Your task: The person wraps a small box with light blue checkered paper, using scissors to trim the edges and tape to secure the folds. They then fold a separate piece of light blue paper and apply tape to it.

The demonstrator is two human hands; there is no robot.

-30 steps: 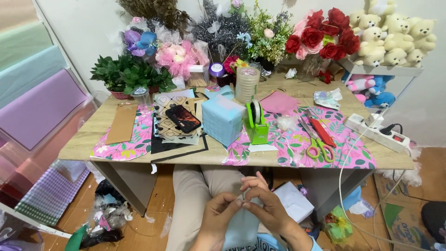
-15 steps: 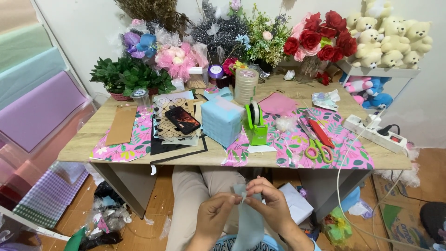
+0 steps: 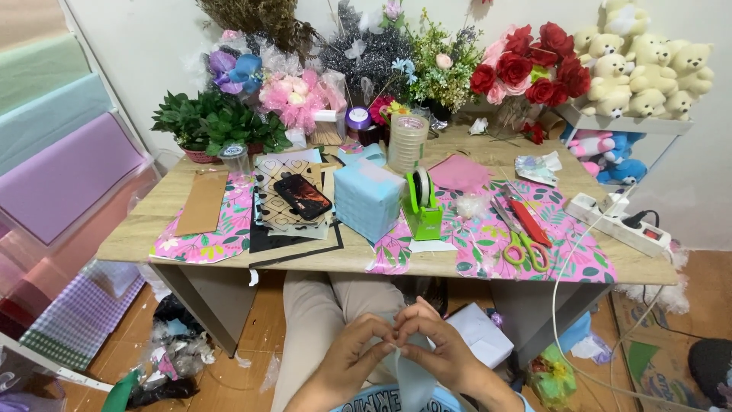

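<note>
Left hand [image 3: 357, 352] and right hand [image 3: 436, 345] meet fingertip to fingertip — both pinched shut on a pale blue ribbon [image 3: 412, 378] hanging below them. Beyond the fingers stands the wooden table [image 3: 343, 258] — green tape dispenser [image 3: 422, 207] on it.

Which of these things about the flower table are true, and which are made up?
1. Both hands, left hand and right hand, pinch a pale blue ribbon in the lap. True.
2. The black phone lies on the floor. False: it lies on patterned paper on the wooden table.
3. The green tape dispenser stands right beside the blue wrapped box. True.
4. The scissors have blue handles. False: they are yellow-green.
5. Cream teddy bears sit at the far right. True.
</note>
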